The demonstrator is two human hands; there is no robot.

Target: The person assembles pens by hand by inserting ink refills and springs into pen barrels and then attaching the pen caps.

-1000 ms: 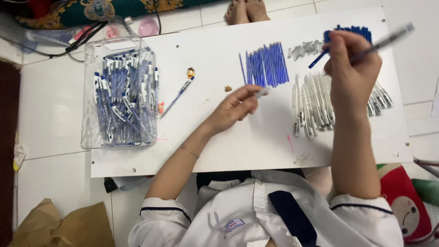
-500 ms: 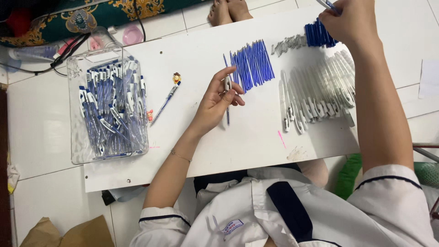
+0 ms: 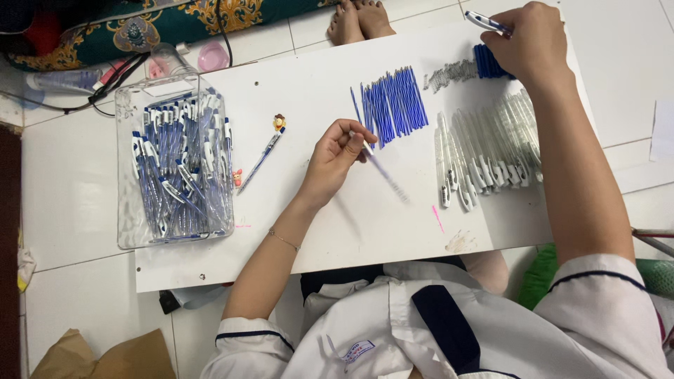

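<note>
My left hand (image 3: 335,156) sits mid-board and pinches a thin blue refill (image 3: 385,175) that slants down to the right, just below a row of blue refills (image 3: 393,104). My right hand (image 3: 530,43) is at the board's far right corner, closed around a pen barrel (image 3: 486,22) whose tip points left. Beside that hand lie a small heap of springs (image 3: 451,72) and dark blue caps (image 3: 486,63). Clear pen barrels (image 3: 486,151) are lined up under my right forearm.
A clear plastic box (image 3: 174,168) full of finished blue pens stands at the left end of the white board (image 3: 309,84). A single pen with a charm (image 3: 265,151) lies beside it. Someone's bare feet (image 3: 358,20) rest at the board's far edge. Cables and a patterned cushion lie top left.
My left hand has picked a blue refill from the row and drawn it down toward me. My right hand moved farther up and right with the barrel.
</note>
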